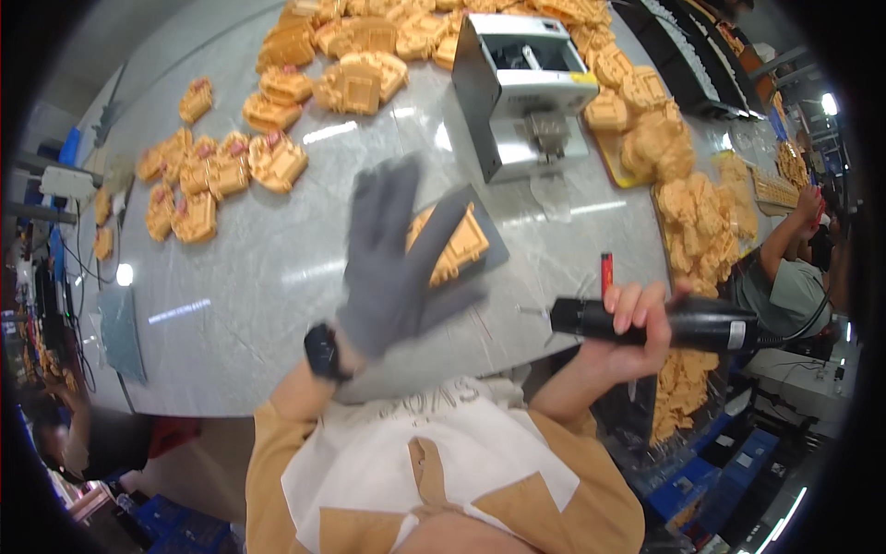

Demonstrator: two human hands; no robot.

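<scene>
My left hand (388, 258), in a grey glove, is spread out with nothing in it, a little blurred by motion. It passes over the left side of an orange plastic housing (461, 245) that lies on a dark pad (489, 231); whether they touch I cannot tell. A black watch (325, 352) is on that wrist. My bare right hand (637, 323) wraps round a black corded electric screwdriver (692, 323), held level over the table's near right edge. Its narrow end points left, toward the middle of the table.
A white-and-grey screw feeder (531, 102) stands beyond the pad. Orange housings (217, 166) cluster at the left, with more (369, 37) piled at the back and right (692, 222). A red stick-shaped object (606, 270) lies near my right hand. A co-worker (784, 277) sits at the right.
</scene>
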